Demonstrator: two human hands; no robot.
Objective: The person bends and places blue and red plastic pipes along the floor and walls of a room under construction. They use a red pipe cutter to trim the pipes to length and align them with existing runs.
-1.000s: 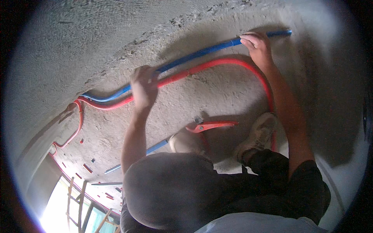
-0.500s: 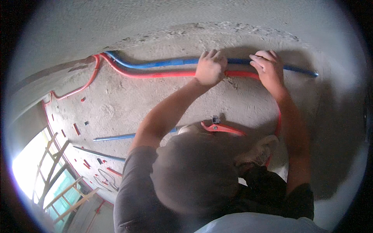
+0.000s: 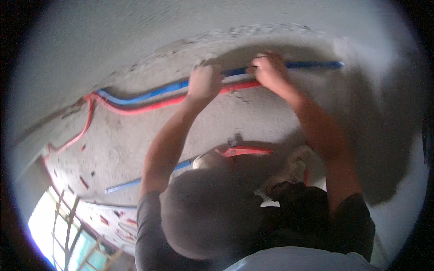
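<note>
A long blue conduit pipe [image 3: 158,91] lies along the foot of the wall, with a red conduit pipe [image 3: 156,107] running just on its near side. My left hand [image 3: 205,82] is closed over the blue pipe, and its lower part covers a stretch of the red one. Farther right, my right hand [image 3: 270,70] has its fingers curled round the blue pipe, short of that pipe's free right end. Motion smears both hands, so the exact finger placing is unclear. Beyond my right hand, the red pipe is mostly hidden behind the forearm.
A red-handled pipe cutter [image 3: 248,150] lies on the rough concrete floor [image 3: 235,110] between my shoes. Left of it is a loose blue pipe [image 3: 126,185]. Scraps of red pipe [image 3: 84,182] are scattered farther left. A wooden ladder [image 3: 63,221] stands by a bright opening.
The view has shifted and tilted, and the pipes slope more in it. Both hands appear farther left in the picture, still closed at the blue pipe.
</note>
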